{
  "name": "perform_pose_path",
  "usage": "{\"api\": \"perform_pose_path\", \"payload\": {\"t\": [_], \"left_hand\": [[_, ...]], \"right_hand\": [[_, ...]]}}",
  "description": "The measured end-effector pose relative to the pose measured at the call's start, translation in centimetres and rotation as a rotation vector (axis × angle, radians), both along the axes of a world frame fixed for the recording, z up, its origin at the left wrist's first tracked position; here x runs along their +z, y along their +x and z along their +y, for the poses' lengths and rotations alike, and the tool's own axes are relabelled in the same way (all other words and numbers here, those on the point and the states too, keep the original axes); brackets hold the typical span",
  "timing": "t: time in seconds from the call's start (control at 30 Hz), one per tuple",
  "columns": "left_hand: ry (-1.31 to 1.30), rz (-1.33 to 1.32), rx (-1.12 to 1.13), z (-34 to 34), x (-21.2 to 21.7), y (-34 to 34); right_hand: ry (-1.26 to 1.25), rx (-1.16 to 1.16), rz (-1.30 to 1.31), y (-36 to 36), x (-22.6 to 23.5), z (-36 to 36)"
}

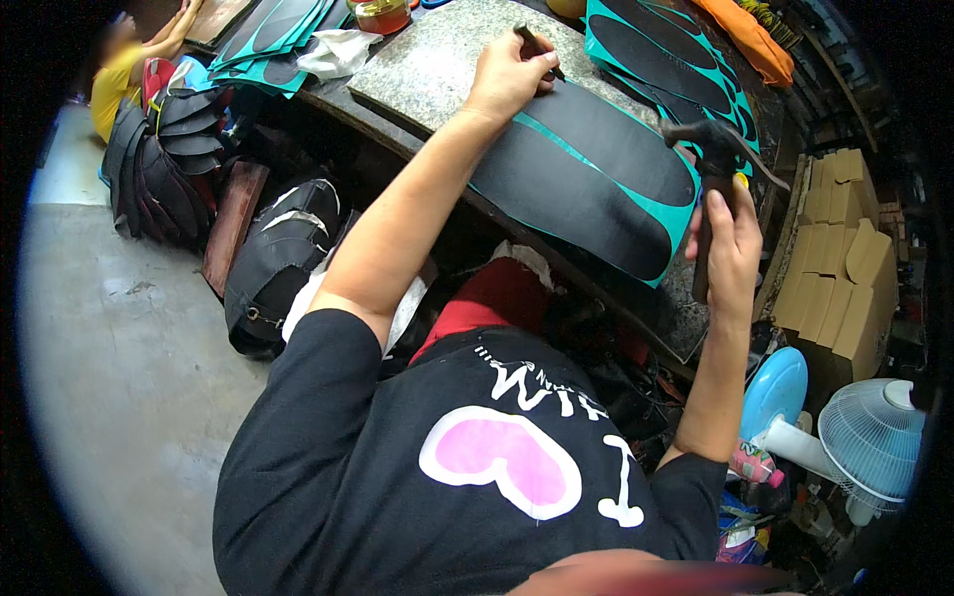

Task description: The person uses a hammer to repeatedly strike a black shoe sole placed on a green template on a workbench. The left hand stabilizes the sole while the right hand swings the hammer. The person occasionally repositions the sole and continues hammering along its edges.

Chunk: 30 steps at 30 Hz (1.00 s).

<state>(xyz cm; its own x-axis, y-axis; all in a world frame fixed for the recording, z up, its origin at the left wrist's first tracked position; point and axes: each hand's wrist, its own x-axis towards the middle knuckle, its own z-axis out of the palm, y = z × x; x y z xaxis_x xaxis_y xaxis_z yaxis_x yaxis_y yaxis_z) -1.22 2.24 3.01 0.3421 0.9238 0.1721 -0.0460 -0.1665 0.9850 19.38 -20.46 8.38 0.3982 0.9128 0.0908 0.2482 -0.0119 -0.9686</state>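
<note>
My left hand (510, 77) is closed round a short dark punch (542, 55), its lower tip at the far edge of a teal sheet. The sheet bears two long black sole-shaped pieces (586, 221), side by side. It lies at a slant across the workbench's near edge. In my right hand (732, 243) is a claw hammer (708, 189), gripped by its dark handle. The hammer is raised at the right of the sheet, and its head partly covers the bench behind.
A pale stone slab (427, 74) lies on the bench. Stacks of teal sheets with black shapes (676, 50) stand at far right and far left. A white fan (870, 447) and cardboard boxes (825, 268) are at right. A black bag (278, 263) sits left; a person in yellow (117, 84) is beyond.
</note>
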Motion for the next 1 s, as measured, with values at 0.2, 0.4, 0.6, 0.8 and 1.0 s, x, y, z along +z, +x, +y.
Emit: {"api": "perform_pose_path", "payload": {"t": [0.2, 0.4, 0.6, 0.8, 1.0], "left_hand": [[0.070, -0.057, 0.175, 0.7, -3.0, 1.6], [0.119, 0.086, 0.164, 0.6, -2.7, 1.4], [0.765, 0.456, 0.283, -0.2, -1.7, 2.4], [0.761, 0.528, 0.337, -0.7, -2.0, 3.4], [0.107, 0.014, 0.175, 1.1, -3.3, 2.6]], "right_hand": [[0.015, 0.066, -0.168, -1.5, 0.0, 3.2], [0.130, 0.055, -0.239, -2.3, 2.9, 4.7], [0.635, 0.008, -0.556, -3.2, 6.5, 4.9], [0.036, -0.113, -0.945, -3.1, 0.7, 6.1], [0.142, -0.134, -0.905, -0.5, 0.9, 5.0]]}}
